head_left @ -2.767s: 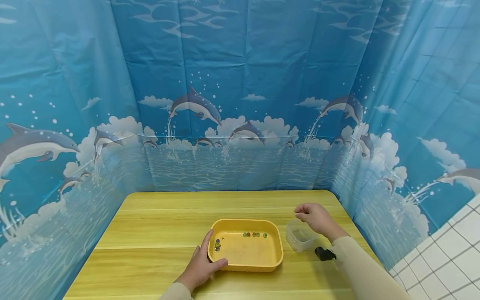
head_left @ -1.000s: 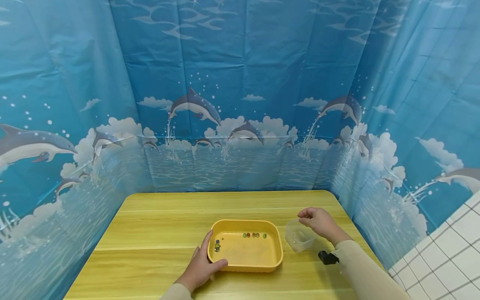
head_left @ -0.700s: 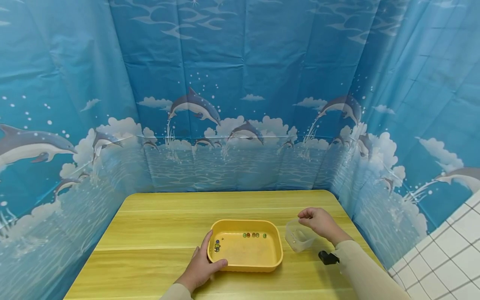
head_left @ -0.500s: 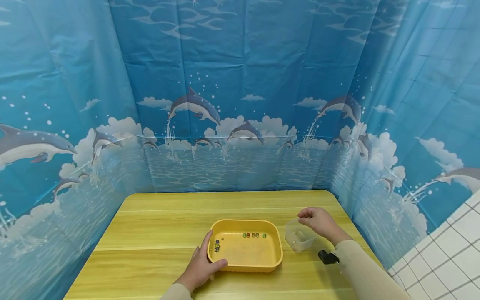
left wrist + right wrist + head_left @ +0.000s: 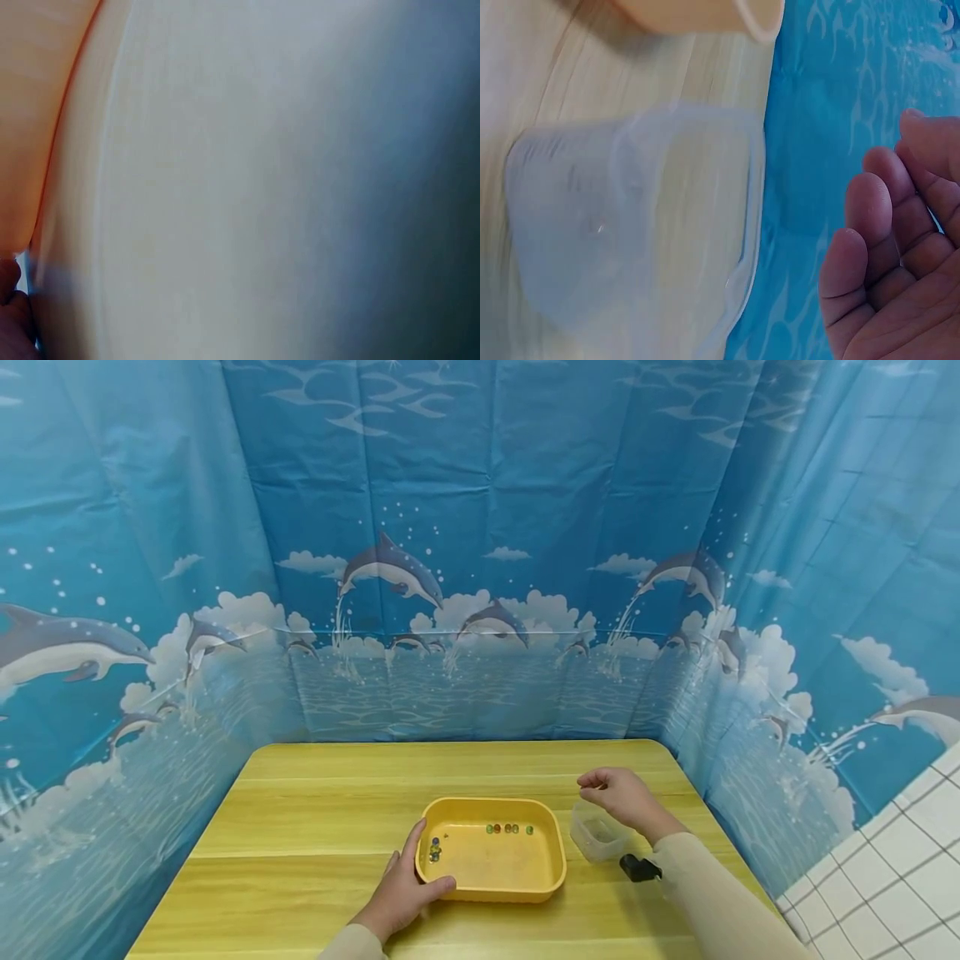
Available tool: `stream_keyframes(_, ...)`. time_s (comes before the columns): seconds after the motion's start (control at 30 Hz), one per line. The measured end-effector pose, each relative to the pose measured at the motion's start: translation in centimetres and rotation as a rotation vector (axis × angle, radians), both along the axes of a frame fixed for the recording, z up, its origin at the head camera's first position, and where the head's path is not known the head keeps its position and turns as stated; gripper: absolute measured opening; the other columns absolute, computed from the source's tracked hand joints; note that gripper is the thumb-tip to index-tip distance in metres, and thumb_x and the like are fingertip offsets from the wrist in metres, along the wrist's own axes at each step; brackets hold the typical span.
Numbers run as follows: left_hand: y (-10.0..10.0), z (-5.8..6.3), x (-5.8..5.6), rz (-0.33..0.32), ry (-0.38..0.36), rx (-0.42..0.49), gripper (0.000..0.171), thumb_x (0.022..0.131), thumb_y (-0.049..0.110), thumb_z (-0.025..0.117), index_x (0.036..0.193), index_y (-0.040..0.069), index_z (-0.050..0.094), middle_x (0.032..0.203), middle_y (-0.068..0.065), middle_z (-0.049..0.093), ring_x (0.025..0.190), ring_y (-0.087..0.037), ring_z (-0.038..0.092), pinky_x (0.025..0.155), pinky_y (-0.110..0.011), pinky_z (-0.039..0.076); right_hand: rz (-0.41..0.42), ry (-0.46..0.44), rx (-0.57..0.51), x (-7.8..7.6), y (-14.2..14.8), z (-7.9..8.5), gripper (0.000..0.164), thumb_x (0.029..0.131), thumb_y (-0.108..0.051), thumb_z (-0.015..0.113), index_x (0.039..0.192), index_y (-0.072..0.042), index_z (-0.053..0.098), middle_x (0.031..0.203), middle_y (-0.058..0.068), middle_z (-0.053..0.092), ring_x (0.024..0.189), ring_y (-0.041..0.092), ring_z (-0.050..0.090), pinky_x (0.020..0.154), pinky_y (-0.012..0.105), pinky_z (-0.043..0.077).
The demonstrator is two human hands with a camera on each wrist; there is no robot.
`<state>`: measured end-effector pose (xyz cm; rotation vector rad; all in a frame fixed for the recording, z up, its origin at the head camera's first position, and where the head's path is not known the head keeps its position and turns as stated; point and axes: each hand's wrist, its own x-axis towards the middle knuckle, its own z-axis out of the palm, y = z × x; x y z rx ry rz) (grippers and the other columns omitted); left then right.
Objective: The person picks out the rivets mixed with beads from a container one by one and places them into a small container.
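My left hand (image 5: pixel 400 893) holds the left front corner of a shallow yellow plastic basin (image 5: pixel 491 887), fingers along its left wall and thumb over the front rim. Inside, several glass marbles (image 5: pixel 513 828) lie in a row at the back; a small cluster of dark marbles (image 5: pixel 435 849) sits at the left. My right hand (image 5: pixel 622 797) hovers above a clear plastic container (image 5: pixel 600 843) beside the basin. Its fingers (image 5: pixel 870 206) are bent, with the thumb close to the index finger. Whether anything small is pinched there is hidden.
The wood-grain table (image 5: pixel 300 827) carries both containers. A blue dolphin-print curtain (image 5: pixel 465 568) stands behind and on both sides. A black device (image 5: pixel 640 868) is attached at my right wrist. White tiles (image 5: pixel 892 860) show at the lower right.
My right hand, which stayed over the clear container, has moved a little left and back. The clear container looks slightly shifted. My left hand and the basin stay put.
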<state>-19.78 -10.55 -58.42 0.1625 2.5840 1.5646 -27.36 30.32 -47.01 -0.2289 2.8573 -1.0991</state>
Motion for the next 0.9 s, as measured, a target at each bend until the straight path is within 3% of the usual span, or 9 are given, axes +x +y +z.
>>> stream_keyframes(0.37, -0.1, 0.1, -0.1, 0.0, -0.008, -0.02, 0.111, 0.083, 0.053, 0.086, 0.169, 0.036, 0.018, 0.159, -0.027, 0.047, 0.152, -0.068, 0.009, 0.113, -0.087, 0.019, 0.043, -0.023, -0.042, -0.8, -4.7, 0.6, 0.025, 0.103, -0.02, 0.069, 0.125, -0.013, 0.076, 0.118, 0.003, 0.074, 0.106, 0.022, 0.068, 0.089, 0.043, 0.061)
stream_keyframes(0.6, -0.3, 0.9, 0.2, -0.004, -0.019, -0.021, 0.112, 0.083, 0.052, 0.087, 0.169, 0.035, 0.017, 0.158, -0.026, 0.049, 0.152, -0.068, 0.01, 0.114, -0.087, 0.018, 0.056, -0.052, -0.056, -1.3, -7.5, 0.7, 0.026, 0.103, -0.021, 0.07, 0.128, -0.016, 0.075, 0.118, 0.001, 0.074, 0.106, 0.019, 0.068, 0.09, 0.042, 0.061)
stream_keyframes(0.9, -1.0, 1.2, -0.7, -0.028, -0.017, -0.013, 0.111, 0.084, 0.051, 0.087, 0.169, 0.034, 0.017, 0.158, -0.025, 0.05, 0.152, -0.068, 0.009, 0.114, -0.088, 0.016, 0.083, -0.055, -0.072, -2.2, -11.1, 0.3, 0.026, 0.101, -0.018, 0.072, 0.126, -0.017, 0.077, 0.117, -0.001, 0.075, 0.097, 0.014, 0.067, 0.084, 0.037, 0.061)
